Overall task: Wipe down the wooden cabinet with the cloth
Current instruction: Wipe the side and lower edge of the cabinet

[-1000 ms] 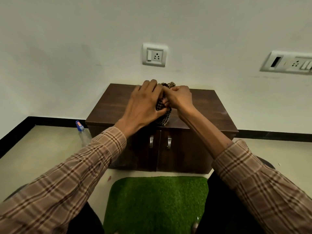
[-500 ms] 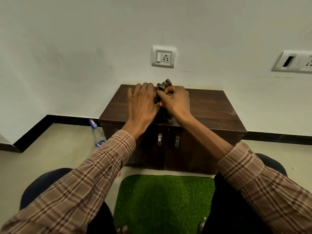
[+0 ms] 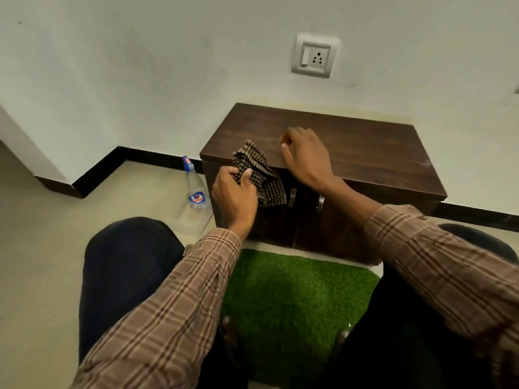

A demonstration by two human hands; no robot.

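Left hand [image 3: 234, 196] clamped on cloth [image 3: 259, 175] at cabinet [image 3: 365, 153] front edge; right hand [image 3: 304, 155] spread on top; bare top toward 2 o'clock

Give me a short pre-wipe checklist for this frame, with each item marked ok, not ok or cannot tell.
1. Cloth gripped by the left hand: ok.
2. Cloth flat on the cabinet top: not ok, it is bunched at the front left edge.
3. Right hand free of the cloth: ok, it is over the top.
4. Top free of other objects: ok.
5. Spray bottle out of the way: ok, on the floor left of the cabinet.
6. Cloth damp: cannot tell.
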